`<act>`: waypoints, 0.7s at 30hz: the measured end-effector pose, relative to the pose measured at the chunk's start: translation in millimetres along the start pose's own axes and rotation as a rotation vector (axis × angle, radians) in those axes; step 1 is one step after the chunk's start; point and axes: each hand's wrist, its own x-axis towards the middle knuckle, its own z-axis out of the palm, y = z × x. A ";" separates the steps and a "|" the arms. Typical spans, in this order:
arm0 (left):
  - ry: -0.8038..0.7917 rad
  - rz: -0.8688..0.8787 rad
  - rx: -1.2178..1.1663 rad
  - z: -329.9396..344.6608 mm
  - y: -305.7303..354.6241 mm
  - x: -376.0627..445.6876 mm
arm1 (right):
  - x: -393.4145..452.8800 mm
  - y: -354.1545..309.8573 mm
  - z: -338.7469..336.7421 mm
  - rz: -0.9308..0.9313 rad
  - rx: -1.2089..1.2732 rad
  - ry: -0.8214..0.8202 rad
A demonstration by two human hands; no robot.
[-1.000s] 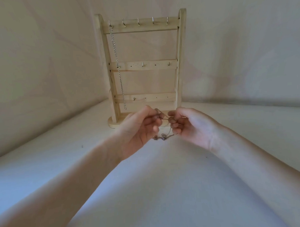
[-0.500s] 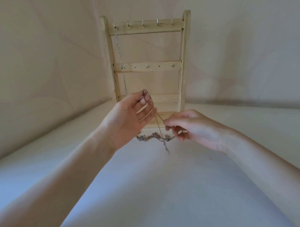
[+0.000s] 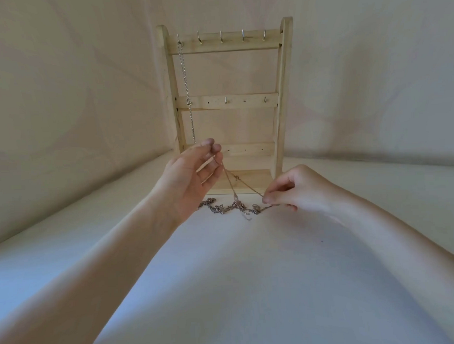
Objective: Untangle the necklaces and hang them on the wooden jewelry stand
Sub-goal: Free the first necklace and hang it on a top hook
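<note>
Fingertips of the raised left hand (image 3: pixel 187 178) pinch a thin chain (image 3: pixel 230 183) that runs down to the tangled necklaces (image 3: pixel 228 207) on the white surface (image 3: pixel 250 286). The right hand (image 3: pixel 296 188) pinches the same chain low beside the tangle. Behind them a silver chain (image 3: pixel 187 93) hangs from the wooden jewelry stand (image 3: pixel 227 102), on its top left hook.

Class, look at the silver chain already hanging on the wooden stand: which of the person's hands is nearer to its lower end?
The left hand: its raised fingertips sit just below and right of the hanging silver chain. The right hand is lower and well off to the right.
</note>
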 end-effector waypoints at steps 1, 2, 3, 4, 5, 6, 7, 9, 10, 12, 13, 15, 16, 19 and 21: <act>0.003 0.014 -0.004 -0.1 0.3 0.1 | 0.3 0.5 -2.8 0.002 -0.049 -0.008; 0.003 0.029 -0.008 -0.2 0.6 0.1 | 0.3 1.3 -6.0 0.005 -0.083 -0.024; 0.003 0.045 -0.005 0.0 0.9 -0.3 | 0.5 2.0 -8.6 0.009 -0.110 -0.044; 0.004 0.059 0.006 0.2 0.9 -0.5 | 0.9 3.1 -10.8 0.012 -0.140 -0.061; 0.007 0.072 0.021 0.4 0.5 -0.7 | 1.0 3.8 -11.8 0.012 -0.185 -0.077; 0.011 0.086 0.037 0.6 0.0 -0.6 | 1.1 4.4 -11.8 0.009 -0.240 -0.093; 0.013 0.100 0.051 0.8 -0.4 -0.7 | 1.1 4.8 -11.4 0.004 -0.290 -0.111; 0.005 0.114 0.078 1.5 -0.5 -2.1 | 0.0 4.0 -10.2 -0.003 -0.324 -0.160; -0.004 0.114 0.114 1.8 -0.7 -3.0 | -0.6 3.2 -9.8 -0.006 -0.313 -0.177; -0.046 0.113 0.277 3.2 -2.9 -6.4 | -0.1 2.3 -10.3 -0.025 -0.279 -0.147; -0.079 0.114 0.375 4.5 -5.1 -8.5 | 0.5 1.6 -10.8 -0.043 -0.245 -0.089; -0.151 0.116 0.506 8.2 -9.7 -12.8 | 0.0 -3.2 -11.5 -0.062 -0.053 0.015; -0.184 0.114 0.532 10.5 -11.2 -15.2 | -0.9 -6.2 -11.2 -0.063 0.105 0.012; -0.233 0.133 0.591 16.2 -12.4 -19.9 | -4.4 -14.5 -7.3 -0.079 0.518 -0.114; -0.233 0.166 0.625 17.5 -12.7 -21.1 | -5.7 -17.7 -4.1 -0.091 0.643 -0.176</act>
